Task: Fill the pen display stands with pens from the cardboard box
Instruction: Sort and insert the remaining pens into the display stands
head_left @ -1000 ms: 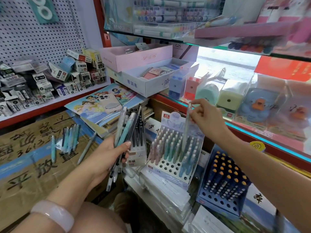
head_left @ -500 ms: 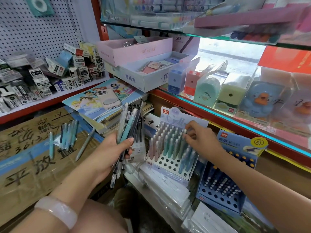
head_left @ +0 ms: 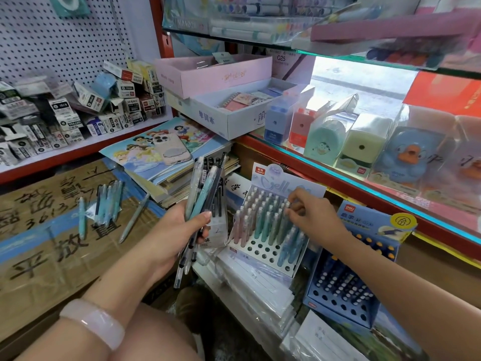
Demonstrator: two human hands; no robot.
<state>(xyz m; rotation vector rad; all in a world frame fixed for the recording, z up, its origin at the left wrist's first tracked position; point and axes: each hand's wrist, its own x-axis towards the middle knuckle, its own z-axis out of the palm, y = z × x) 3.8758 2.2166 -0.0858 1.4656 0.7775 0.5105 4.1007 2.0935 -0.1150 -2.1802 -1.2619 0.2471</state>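
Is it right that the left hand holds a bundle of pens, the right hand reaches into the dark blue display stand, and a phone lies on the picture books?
Not quite. In the head view the right hand is at the white display stand with pastel pens, not the dark blue stand beside it. The left hand does hold a bundle of pens, and the phone does lie on the picture books.

A white pegboard wall (head_left: 52,43) fills the ten o'clock corner above a red-edged shelf (head_left: 78,155). A red upright post (head_left: 156,35) stands at twelve. Glass shelves (head_left: 338,162) with red trim run toward three o'clock, brightly lit from behind (head_left: 359,82).
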